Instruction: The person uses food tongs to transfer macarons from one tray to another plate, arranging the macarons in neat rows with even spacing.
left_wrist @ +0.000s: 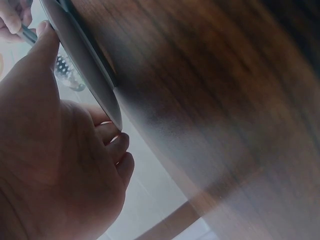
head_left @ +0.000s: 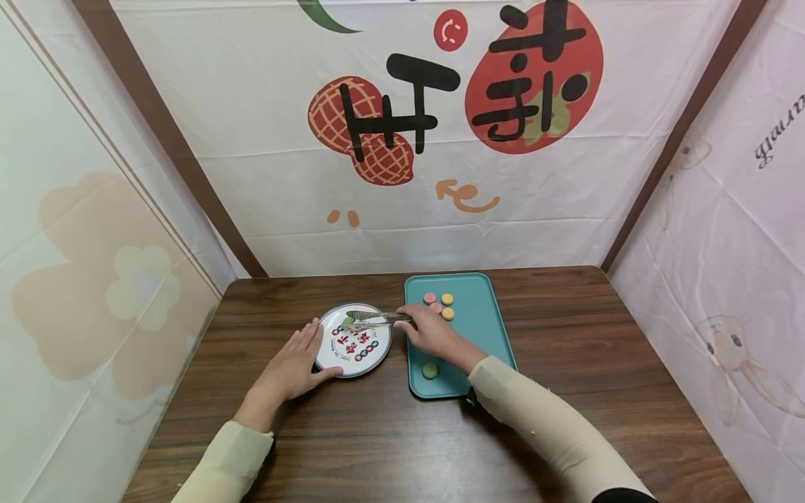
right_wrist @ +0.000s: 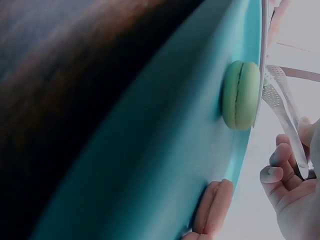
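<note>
My left hand [head_left: 291, 363] holds the left rim of a round white plate [head_left: 335, 353] printed with red characters, the thumb at its near edge. With my right hand [head_left: 434, 332] I grip metal tongs [right_wrist: 286, 117] with perforated ends, reaching leftward over the plate. A green macaron [head_left: 348, 321] shows at the tong tips; whether they still pinch it cannot be told. Under my right forearm lies a teal tray [head_left: 474, 293]. It bears another green macaron [right_wrist: 241, 95] near its front, plus pink macarons [head_left: 430, 298] and yellow macarons [head_left: 447, 299] toward the back.
The plate and tray stand side by side on a brown wooden table [head_left: 377, 440]. Behind the table hangs a white printed cloth [head_left: 264, 175], and more cloth walls [head_left: 711, 279] close in both sides.
</note>
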Tool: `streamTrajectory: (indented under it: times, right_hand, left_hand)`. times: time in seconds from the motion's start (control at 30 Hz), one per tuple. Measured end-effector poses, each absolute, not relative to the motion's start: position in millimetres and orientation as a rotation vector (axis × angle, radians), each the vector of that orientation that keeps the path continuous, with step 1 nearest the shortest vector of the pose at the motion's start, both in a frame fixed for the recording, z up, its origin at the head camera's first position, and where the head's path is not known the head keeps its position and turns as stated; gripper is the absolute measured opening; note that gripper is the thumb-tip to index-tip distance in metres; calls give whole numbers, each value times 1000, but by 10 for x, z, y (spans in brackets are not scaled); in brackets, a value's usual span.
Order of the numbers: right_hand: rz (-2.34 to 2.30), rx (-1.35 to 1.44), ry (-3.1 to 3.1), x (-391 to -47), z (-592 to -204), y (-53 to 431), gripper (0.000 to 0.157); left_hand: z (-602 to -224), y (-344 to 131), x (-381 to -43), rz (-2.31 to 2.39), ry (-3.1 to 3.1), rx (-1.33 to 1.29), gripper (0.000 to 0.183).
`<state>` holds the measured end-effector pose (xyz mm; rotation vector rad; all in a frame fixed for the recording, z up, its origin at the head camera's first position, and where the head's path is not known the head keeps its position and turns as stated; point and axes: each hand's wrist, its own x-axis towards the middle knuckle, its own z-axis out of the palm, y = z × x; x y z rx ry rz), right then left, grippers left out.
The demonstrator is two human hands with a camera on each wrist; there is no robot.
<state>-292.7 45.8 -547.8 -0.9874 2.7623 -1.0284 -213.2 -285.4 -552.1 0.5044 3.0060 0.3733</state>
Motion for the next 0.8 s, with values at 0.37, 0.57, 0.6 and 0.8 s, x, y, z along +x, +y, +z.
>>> streamTrajectory:
  times: [0.37,0.57,0.6,0.8]
  right_hand:
    - [-997,-993,2775,-2930,-5468,472,43]
    - [-980,-983,2778,-2937,-5449,430,38]
    - [-974,-984,2781,-2939,-5446,423,38]
    - [-955,-992,2800,-2942,-5425,396,35]
  left_hand:
    - [-5520,-2850,-2131,353,2992,495,116]
    - [-5512,-2857,-2127,347,2996,491,115]
    - [-5511,-2858,-2126,349,2997,493,115]
    - [-5513,-2863,-2135,346,2994,489,116]
